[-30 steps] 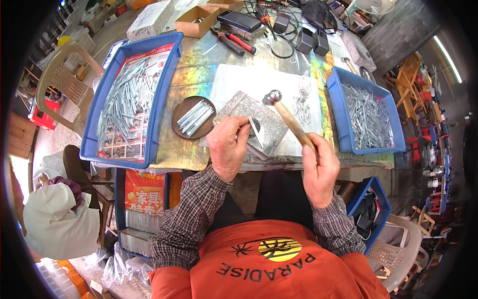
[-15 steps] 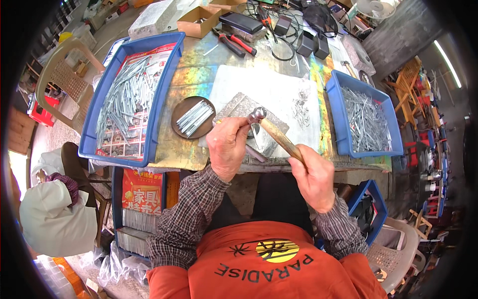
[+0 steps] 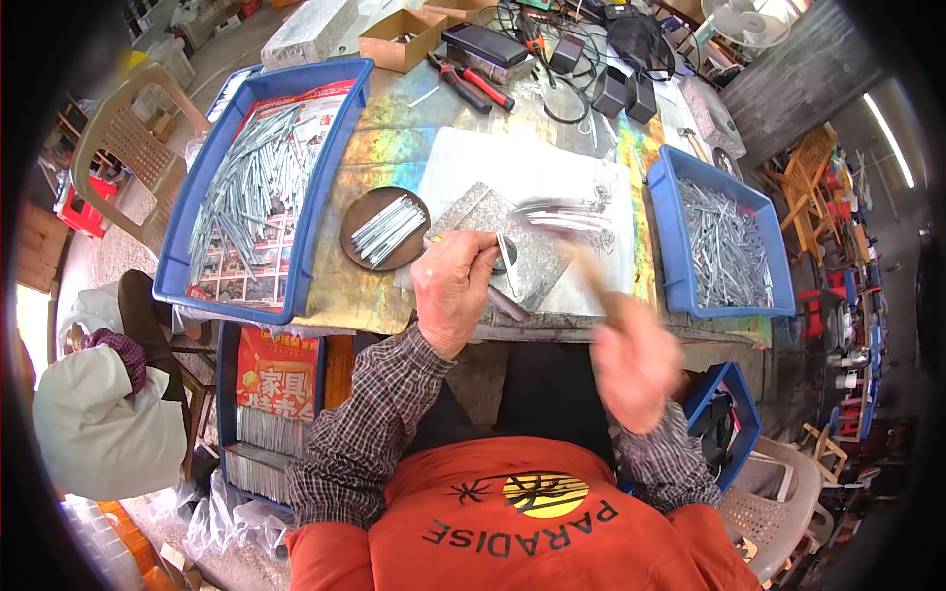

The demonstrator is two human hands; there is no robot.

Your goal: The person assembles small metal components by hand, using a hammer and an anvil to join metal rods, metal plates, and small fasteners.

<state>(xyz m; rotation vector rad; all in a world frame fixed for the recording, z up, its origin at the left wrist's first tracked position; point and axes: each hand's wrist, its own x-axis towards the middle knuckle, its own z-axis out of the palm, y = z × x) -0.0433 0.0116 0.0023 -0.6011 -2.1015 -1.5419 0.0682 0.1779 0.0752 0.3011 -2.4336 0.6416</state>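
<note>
My left hand (image 3: 451, 295) is closed in a pinch on a thin silvery metal rod (image 3: 508, 264). It holds the rod over a speckled grey block (image 3: 539, 258), beside a small dark round piece partly hidden by the fingers. My right hand (image 3: 636, 366), smeared by motion, is wrapped round the wooden handle of a hammer (image 3: 595, 284). The hammer's head is a blur above the block's right side, apart from the rod. Left of my left hand, a round brown dish (image 3: 367, 205) holds several similar rods lying side by side.
A blue tray (image 3: 302, 258) of long metal rods stands at the left, another blue tray (image 3: 724, 311) of metal pieces at the right. White paper (image 3: 473, 153) lies under the block. Pliers (image 3: 480, 91), cables and black boxes (image 3: 609, 94) crowd the table's far side.
The hammer has swung up and to the right with my right hand, away from my left fingertips. My left hand stays in place, and the rod now shows more clearly.
</note>
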